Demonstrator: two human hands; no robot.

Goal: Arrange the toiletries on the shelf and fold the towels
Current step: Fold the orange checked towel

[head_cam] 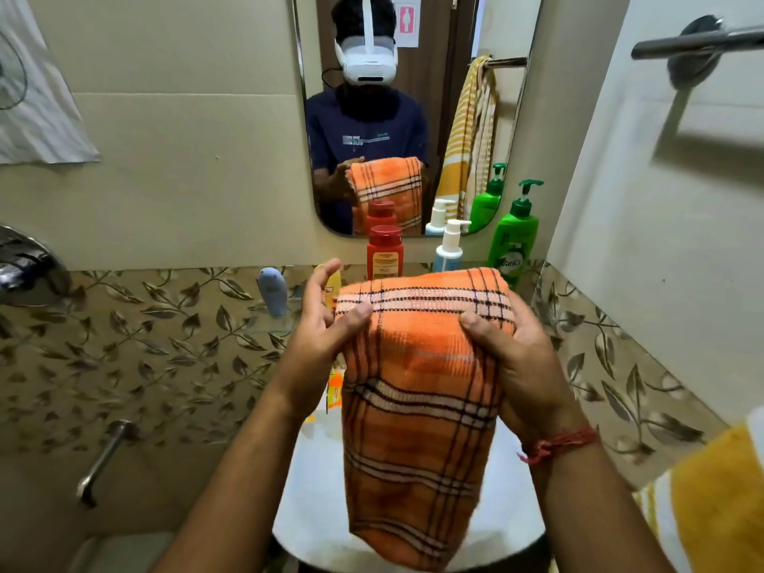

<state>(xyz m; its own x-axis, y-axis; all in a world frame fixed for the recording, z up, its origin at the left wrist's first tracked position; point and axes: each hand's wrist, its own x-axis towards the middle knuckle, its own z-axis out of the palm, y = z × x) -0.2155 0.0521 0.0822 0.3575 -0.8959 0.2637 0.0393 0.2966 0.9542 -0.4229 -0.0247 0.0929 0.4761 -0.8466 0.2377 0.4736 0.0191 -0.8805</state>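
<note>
The orange plaid towel point(417, 390) hangs folded over both hands, held above the white washbasin point(314, 481), its lower end drooping toward the camera. The right hand point(516, 366) grips the towel's right side, thumb on top and fingers curled underneath. The left hand point(318, 337) presses its thumb on the towel's white stripe at the left edge, with its fingers spread wide and holding nothing else. A red thread point(558, 444) circles the right wrist. A yellow towel point(711, 502) shows right of the orange towel. Beyond the orange towel, on the glass shelf point(264, 330), stand 4 containers: a pale blue tube point(273, 291) to the left, a red bottle point(384, 252) just behind the towel, a white pump bottle point(450, 246) beside it, and a green pump bottle point(512, 237) farthest right. A yellow tube point(333, 287) peeks out by the left fingers. Behind the shelf, the mirror point(413, 117) reflects the person holding the towel.
</note>
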